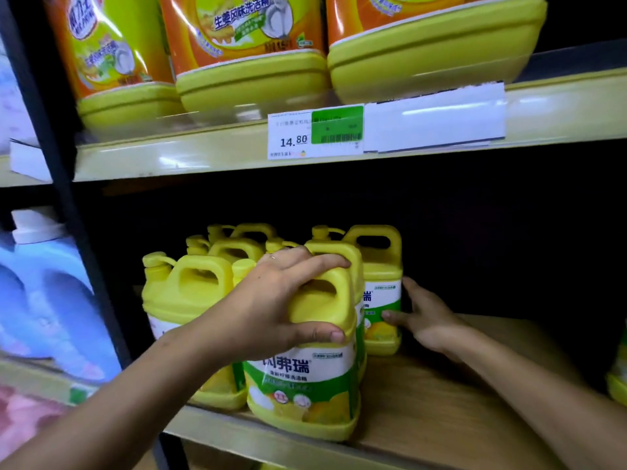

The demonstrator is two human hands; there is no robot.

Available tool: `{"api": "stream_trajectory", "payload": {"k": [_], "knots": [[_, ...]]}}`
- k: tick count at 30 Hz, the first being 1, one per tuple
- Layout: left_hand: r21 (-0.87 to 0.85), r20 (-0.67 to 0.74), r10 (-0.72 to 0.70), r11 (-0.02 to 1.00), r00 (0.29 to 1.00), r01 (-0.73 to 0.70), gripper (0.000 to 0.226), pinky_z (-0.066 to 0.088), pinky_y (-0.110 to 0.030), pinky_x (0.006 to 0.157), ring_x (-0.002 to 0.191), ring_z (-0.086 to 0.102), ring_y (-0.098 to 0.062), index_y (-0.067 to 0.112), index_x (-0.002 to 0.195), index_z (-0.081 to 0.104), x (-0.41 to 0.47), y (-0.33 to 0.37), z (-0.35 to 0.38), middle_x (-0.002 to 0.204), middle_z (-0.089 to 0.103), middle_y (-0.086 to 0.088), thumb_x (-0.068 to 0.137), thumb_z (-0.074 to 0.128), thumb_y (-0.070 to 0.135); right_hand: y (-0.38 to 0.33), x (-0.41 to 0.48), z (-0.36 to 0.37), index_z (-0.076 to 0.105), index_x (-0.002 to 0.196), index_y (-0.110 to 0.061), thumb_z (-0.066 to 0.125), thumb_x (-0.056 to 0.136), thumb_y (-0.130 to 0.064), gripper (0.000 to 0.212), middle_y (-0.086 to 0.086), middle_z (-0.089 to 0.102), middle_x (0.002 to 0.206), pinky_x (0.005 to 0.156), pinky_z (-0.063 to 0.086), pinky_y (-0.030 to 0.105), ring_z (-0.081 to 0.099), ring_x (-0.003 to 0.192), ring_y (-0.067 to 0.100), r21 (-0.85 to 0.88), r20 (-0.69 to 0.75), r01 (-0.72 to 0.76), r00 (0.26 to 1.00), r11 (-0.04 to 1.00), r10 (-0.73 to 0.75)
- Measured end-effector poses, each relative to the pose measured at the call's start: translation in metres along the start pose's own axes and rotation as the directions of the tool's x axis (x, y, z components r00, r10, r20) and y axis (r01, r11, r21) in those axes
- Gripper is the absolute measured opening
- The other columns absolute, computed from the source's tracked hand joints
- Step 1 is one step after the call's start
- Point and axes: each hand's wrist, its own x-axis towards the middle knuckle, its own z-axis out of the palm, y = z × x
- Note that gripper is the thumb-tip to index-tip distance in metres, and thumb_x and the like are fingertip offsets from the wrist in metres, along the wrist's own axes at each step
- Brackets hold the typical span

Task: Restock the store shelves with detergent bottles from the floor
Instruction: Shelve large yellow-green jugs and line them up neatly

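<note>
Left grip (271,307): clamped on the top of the front bottle (305,385). The fingers curl over the yellow handle from the left. The thumb presses on the near shoulder, just above the white-and-green label. There is a ring on one finger, and the forearm comes in from lower left.

Front bottle: a yellow detergent jug, upright, with its base at the front edge of the lower shelf (441,401). The shelf is a wood-look board with a pale lip.

Right grip (427,317): spread, fingers nearly straight. The thumb tip touches the label face of the rear bottle (381,266). The other fingers lie along that bottle's right side, partly lost in shadow. The rear bottle is upright and sits deeper on the same shelf, behind and to the right of the front bottle.

Left of the front bottle, close beside it, is a cluster of matching jugs (183,300). They stand upright, several rows deep, with more handles and caps showing behind.

Farther out, a yellow container (617,378) sits at the far right edge of the view, mostly cut off.

Above is the upper shelf (203,154), which carries large orange-and-yellow bottles (244,45) in a row. On its front rail is a price tag (315,134) reading 14.80, with a green patch and a barcode. A blank label holder (434,117) sits just right of the tag.

A black upright post (68,198) divides the bays. Left of the post stands a blue bottle (44,300) with a white cap, blurred.
</note>
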Motion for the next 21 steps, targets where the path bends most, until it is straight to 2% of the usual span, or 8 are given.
{"api": "stream_trajectory", "payload": {"k": [3, 6, 8, 13, 16, 21], "knots": [[-0.004, -0.011, -0.010, 1.000, 1.000, 0.010, 0.082, 0.034, -0.026, 0.098, 0.105, 0.042, -0.005, 0.037, 0.145, 0.045, -0.001, -0.002, 0.002, 0.111, 0.048, 0.011, 0.074, 0.070, 0.069, -0.003, -0.001, 0.004, 0.046, 0.139, -0.026, 0.075, 0.087, -0.016, 0.060, -0.007, 0.059, 0.132, 0.099, 0.040, 0.027, 0.052, 0.121, 0.008, -0.040, -0.002, 0.017, 1.000, 0.999, -0.018], [-0.008, -0.026, -0.008, 1.000, 1.000, 0.008, 0.081, 0.037, -0.029, 0.098, 0.105, 0.043, -0.006, 0.038, 0.145, 0.045, -0.001, -0.003, 0.005, 0.110, 0.046, 0.013, 0.075, 0.070, 0.070, -0.009, 0.002, 0.010, 0.044, 0.142, -0.024, 0.074, 0.089, -0.019, 0.061, -0.005, 0.058, 0.135, 0.102, 0.041, 0.029, 0.052, 0.124, 0.012, -0.072, 0.000, 0.030, 1.000, 0.997, -0.030], [-0.007, -0.033, -0.004, 1.000, 0.999, 0.004, 0.081, 0.037, -0.029, 0.098, 0.105, 0.043, -0.006, 0.038, 0.145, 0.045, -0.001, -0.003, 0.005, 0.110, 0.047, 0.013, 0.075, 0.071, 0.069, -0.012, 0.005, 0.016, 0.043, 0.143, -0.021, 0.073, 0.090, -0.018, 0.061, -0.002, 0.058, 0.136, 0.106, 0.042, 0.033, 0.052, 0.127, 0.017, -0.075, -0.002, 0.027, 1.000, 0.997, -0.027], [-0.006, -0.028, 0.000, 1.000, 1.000, 0.000, 0.081, 0.035, -0.026, 0.100, 0.106, 0.043, -0.004, 0.038, 0.145, 0.045, 0.000, -0.001, 0.003, 0.109, 0.048, 0.013, 0.074, 0.071, 0.068, -0.019, 0.012, 0.030, 0.043, 0.143, -0.020, 0.069, 0.091, -0.014, 0.058, 0.000, 0.058, 0.135, 0.094, 0.039, 0.024, 0.052, 0.126, 0.018, -0.066, 0.008, 0.029, 1.000, 0.997, -0.028], [-0.007, -0.033, 0.004, 1.000, 0.999, -0.004, 0.081, 0.032, -0.022, 0.099, 0.107, 0.043, -0.003, 0.038, 0.145, 0.045, 0.000, -0.001, 0.003, 0.111, 0.049, 0.012, 0.074, 0.071, 0.068, -0.020, 0.017, 0.034, 0.041, 0.143, -0.020, 0.067, 0.093, -0.012, 0.058, 0.002, 0.057, 0.137, 0.095, 0.039, 0.024, 0.051, 0.127, 0.019, -0.075, 0.026, 0.025, 0.999, 0.997, -0.023], [-0.012, -0.037, 0.008, 1.000, 0.999, -0.009, 0.081, 0.034, -0.023, 0.099, 0.107, 0.043, -0.004, 0.038, 0.145, 0.045, 0.000, -0.003, 0.004, 0.111, 0.049, 0.013, 0.074, 0.072, 0.068, -0.020, 0.022, 0.038, 0.039, 0.145, -0.020, 0.064, 0.094, -0.011, 0.057, 0.002, 0.055, 0.139, 0.093, 0.037, 0.023, 0.050, 0.129, 0.021, -0.107, 0.042, 0.043, 0.998, 0.993, -0.039]]}}
